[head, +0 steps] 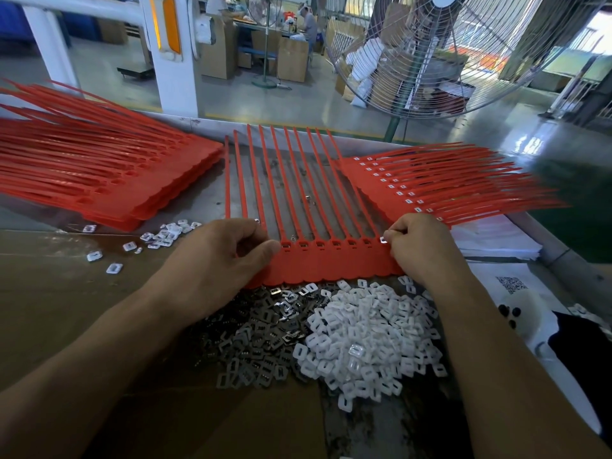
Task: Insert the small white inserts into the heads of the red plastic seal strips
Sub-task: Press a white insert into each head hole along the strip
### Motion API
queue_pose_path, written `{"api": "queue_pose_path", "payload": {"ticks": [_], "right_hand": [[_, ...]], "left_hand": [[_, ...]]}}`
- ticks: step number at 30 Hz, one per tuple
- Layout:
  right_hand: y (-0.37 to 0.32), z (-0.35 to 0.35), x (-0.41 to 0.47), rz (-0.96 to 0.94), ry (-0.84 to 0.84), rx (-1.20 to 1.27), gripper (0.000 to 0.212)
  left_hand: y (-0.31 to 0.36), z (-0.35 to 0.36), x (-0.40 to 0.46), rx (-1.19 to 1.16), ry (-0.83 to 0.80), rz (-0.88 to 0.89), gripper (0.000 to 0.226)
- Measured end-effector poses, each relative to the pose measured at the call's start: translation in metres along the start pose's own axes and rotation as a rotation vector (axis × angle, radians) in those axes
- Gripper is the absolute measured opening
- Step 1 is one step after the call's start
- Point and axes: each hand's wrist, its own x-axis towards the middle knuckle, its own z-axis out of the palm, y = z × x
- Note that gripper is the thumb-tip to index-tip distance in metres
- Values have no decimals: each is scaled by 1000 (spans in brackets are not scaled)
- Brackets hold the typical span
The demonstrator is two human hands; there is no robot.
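Worktable spans mid-frame. Stack of red seal strips at upper left; second stack with inserts fitted at right. Working strip sheet lies centre. Pile of white inserts sits below it, metal clips beside. Left hand grips the sheet's left edge, fingers curled. Right hand pinches one insert at the rightmost head.

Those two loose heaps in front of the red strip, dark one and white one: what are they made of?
Dark heap: looks like thin stamped metal, since several pieces glint silver. White heap: probably moulded plastic, matt and opaque, with one clear glossy piece among them. Red strip: smooth plastic.
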Motion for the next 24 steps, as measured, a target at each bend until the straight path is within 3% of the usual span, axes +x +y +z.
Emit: {"api": "queue_pose_path", "payload": {"ticks": [13,24], "right_hand": [[-2,4,7,21,79,-97,11],[0,2,5,20,60,-14,12]], "left_hand": [[4,-1,0,26,-10,5,23],[3,1,0,39,-11,12,21]]}}
